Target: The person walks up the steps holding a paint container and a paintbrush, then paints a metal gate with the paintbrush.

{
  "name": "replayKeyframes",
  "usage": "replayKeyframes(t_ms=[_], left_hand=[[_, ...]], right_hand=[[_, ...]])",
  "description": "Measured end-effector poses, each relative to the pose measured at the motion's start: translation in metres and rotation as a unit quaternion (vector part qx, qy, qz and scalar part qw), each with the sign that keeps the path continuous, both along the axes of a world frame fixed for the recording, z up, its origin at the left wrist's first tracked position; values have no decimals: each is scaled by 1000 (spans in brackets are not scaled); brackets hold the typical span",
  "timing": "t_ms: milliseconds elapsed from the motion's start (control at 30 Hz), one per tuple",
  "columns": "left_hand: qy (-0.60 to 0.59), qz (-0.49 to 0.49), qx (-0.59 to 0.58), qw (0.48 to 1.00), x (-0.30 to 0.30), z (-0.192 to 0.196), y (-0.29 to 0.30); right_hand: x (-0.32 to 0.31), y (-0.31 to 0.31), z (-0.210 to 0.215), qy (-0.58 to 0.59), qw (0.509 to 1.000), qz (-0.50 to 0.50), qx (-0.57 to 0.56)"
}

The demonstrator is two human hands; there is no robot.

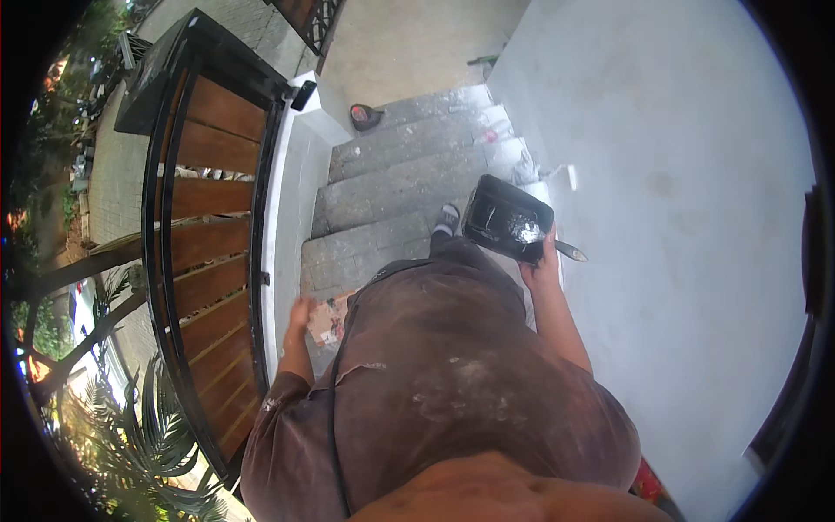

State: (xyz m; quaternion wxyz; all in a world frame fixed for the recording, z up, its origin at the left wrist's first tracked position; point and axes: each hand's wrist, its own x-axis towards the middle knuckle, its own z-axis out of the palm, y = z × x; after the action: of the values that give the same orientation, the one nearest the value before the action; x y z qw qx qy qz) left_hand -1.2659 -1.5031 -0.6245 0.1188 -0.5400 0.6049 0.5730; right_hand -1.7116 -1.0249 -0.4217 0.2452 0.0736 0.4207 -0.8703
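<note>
My right hand (545, 265) grips the near right edge of a black paint tray (496, 213). A little wet, shiny paint lies in the tray's near right corner. Beside that hand a paintbrush (571, 252) sticks out to the right of the tray; how it is held is hidden. My left hand (301, 313) hangs low at my left side, close to a paint-stained piece of flat board or card (329, 320). Its fingers are small and blurred, and I cannot make out anything in them.
Grey paint-spattered steps (374, 187) run ahead of me, with my sandalled foot (448, 216) on one. A pale wall (661, 200) rises on the right, a wood-slatted black metal gate (217, 196) on the left. A dark container (365, 117) and crumpled plastic (525, 167) sit on the steps.
</note>
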Motion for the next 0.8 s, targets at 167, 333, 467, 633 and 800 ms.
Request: replayKeyframes(t_ms=[167,333,467,633,800], left_hand=[[-225,-64,182,955,-52,15,92],[-31,-308,66,949,-83,-51,89],[-71,-243,54,966,-183,-79,61],[12,-141,30,989,-333,-76,-26],[79,31,-64,994,-381,-154,-119]], right_hand=[[-123,-13,10,50,999,-4,0],[-223,-36,13,45,998,17,-27],[-284,-73,-7,74,995,55,22],[-335,-145,-48,57,997,55,-10],[-374,-224,-82,35,997,69,-5]])
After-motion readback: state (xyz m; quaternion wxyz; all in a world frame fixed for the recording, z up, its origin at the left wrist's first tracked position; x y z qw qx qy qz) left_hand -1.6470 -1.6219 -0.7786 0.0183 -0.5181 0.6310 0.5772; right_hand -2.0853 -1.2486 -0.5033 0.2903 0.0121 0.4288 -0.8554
